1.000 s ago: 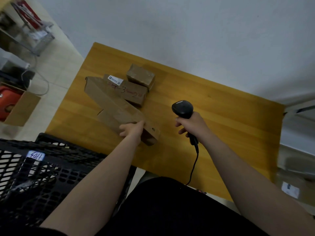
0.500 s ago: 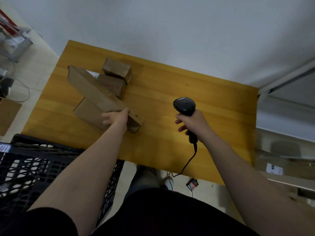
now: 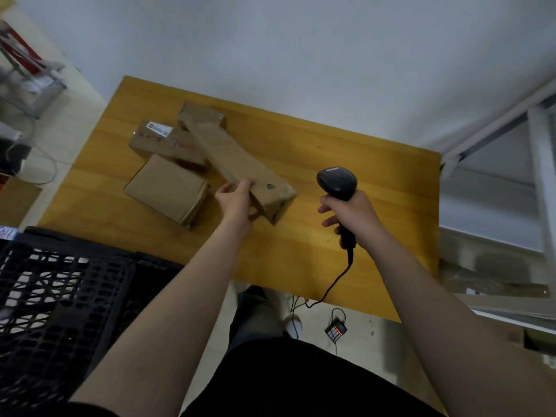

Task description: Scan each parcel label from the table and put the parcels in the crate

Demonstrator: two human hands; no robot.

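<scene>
Cardboard, brown and creased, makes up the long parcel (image 3: 231, 155) that the left hand (image 3: 236, 203) grips at its near end, fingers curled over the top edge. The box runs away from that grip toward the far side of the wooden table (image 3: 304, 254) and seems to be tilted up at the held end, though I cannot tell whether its far end rests on the other boxes. Just to the right of that grip, the right hand (image 3: 353, 216) is clenched round the handle of the black corded scanner (image 3: 337, 183), its head raised and level with the parcel's near end. No label shows on the upturned face, only a small dark spot close to the fingers. To do this step well, I judge the left hand should roll the box until its label faces the scanner's window. It should then hold steady while the right hand aims squarely at the label from near by, without the fingers covering the barcode. By count there are four parcels: the held one, a flat parcel (image 3: 167, 188) just left of the grip, a labelled parcel (image 3: 156, 145) beyond that with one white label (image 3: 159, 129) showing, and a small parcel (image 3: 202, 115) at the held box's far end. There is one scanner and one black crate (image 3: 75, 246), below and left of the grip.
</scene>
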